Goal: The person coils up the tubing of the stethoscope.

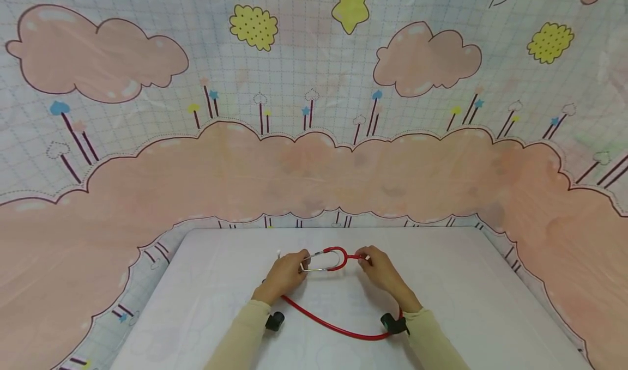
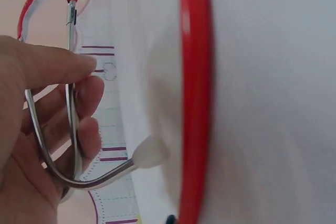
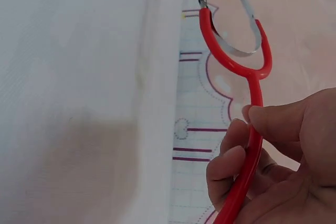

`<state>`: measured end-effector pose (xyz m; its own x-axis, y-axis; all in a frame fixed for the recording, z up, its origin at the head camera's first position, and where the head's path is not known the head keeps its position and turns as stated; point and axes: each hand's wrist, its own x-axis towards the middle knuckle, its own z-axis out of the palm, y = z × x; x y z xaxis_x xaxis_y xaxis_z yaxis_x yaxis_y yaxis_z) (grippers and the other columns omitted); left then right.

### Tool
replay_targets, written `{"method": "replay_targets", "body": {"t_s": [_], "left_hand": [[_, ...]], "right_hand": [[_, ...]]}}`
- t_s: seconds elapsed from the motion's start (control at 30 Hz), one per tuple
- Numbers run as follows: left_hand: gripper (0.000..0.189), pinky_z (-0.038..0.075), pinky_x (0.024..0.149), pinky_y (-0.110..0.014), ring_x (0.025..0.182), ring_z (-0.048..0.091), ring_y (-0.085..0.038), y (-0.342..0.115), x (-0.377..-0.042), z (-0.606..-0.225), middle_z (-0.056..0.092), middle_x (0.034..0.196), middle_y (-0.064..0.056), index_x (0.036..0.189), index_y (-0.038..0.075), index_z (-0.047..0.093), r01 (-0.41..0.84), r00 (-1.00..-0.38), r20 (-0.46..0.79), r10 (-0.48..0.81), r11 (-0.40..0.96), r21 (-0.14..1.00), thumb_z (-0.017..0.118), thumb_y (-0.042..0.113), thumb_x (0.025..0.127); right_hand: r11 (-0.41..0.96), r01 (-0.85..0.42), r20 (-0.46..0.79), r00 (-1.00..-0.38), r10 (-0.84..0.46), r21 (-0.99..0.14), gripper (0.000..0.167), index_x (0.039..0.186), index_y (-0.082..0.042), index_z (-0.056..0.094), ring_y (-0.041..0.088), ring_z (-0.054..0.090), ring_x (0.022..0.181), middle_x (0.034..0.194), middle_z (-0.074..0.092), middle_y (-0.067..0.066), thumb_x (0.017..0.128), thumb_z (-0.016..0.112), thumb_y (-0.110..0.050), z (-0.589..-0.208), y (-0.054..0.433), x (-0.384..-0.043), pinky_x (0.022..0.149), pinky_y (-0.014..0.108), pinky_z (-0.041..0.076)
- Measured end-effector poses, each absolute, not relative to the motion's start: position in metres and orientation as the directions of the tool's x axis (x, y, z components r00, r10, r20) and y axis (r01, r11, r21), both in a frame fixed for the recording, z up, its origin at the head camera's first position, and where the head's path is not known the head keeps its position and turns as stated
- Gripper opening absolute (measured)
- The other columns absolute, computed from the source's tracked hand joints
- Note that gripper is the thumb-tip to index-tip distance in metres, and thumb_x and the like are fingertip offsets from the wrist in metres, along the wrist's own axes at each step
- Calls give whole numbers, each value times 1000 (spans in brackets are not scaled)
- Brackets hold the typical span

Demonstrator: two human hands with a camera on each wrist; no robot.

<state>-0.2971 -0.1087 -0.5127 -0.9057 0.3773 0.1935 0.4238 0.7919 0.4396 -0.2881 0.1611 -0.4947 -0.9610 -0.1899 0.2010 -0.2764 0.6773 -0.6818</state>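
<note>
A stethoscope with red tubing (image 1: 338, 332) and silver ear tubes (image 1: 316, 270) stretches between both hands above the white table. The left hand (image 1: 286, 274) grips the metal ear tubes, its fingers curled round them in the left wrist view. One pale eartip (image 2: 150, 152) sticks out past that hand. On the other side the right hand (image 1: 380, 272) pinches the red tube just below the Y-shaped fork (image 3: 254, 72), thumb on one side and fingers curled behind. From there the tubing loops down toward the front and back under the left forearm. The chest piece is hidden.
The white table (image 1: 196, 304) lies beneath the hands. Behind and around it hangs a cloth (image 1: 314, 179) printed with peach clouds, stars and lines. A small black wrist camera (image 1: 392, 323) sits by the right sleeve, another black camera (image 1: 275, 321) by the left.
</note>
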Motion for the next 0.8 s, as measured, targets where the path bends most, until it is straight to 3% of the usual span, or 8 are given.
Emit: {"method": "replay_targets", "body": {"t_s": [0.23, 0.4, 0.6, 0.8], "left_hand": [[41, 47, 64, -23, 71, 55, -7, -109, -288, -502, 67, 85, 7, 122, 15, 59, 413, -902, 135, 411, 723, 554, 77, 15, 85], [50, 46, 59, -22, 69, 55, -8, -108, -281, -493, 65, 82, 8, 129, 16, 56, 380, -906, 102, 410, 685, 621, 77, 25, 85], [55, 48, 58, -24, 69, 55, -11, -109, -275, -487, 64, 83, 5, 134, 14, 52, 348, -910, 91, 404, 626, 698, 78, 23, 85], [48, 48, 58, -23, 67, 54, -10, -111, -271, -488, 64, 80, 6, 126, 16, 56, 336, -920, 121, 373, 591, 734, 78, 25, 85]], "right_hand": [[666, -275, 222, -961, -165, -694, 15, 108, -5, 66, 13, 48, 68, 92, 60, 5, 94, 62, -3, -487, 159, -285, 58, 22, 42], [630, -306, 267, -950, -160, -713, 15, 110, -6, 65, 11, 49, 64, 91, 60, 5, 95, 61, -4, -480, 156, -281, 54, 22, 41], [609, -337, 308, -939, -156, -718, 16, 111, -7, 65, 11, 51, 67, 95, 60, 5, 96, 61, -6, -469, 151, -273, 55, 21, 41], [586, -326, 308, -942, -134, -742, 17, 112, -9, 65, 13, 54, 70, 96, 60, 6, 96, 61, -6, -465, 146, -270, 56, 22, 44]]}}
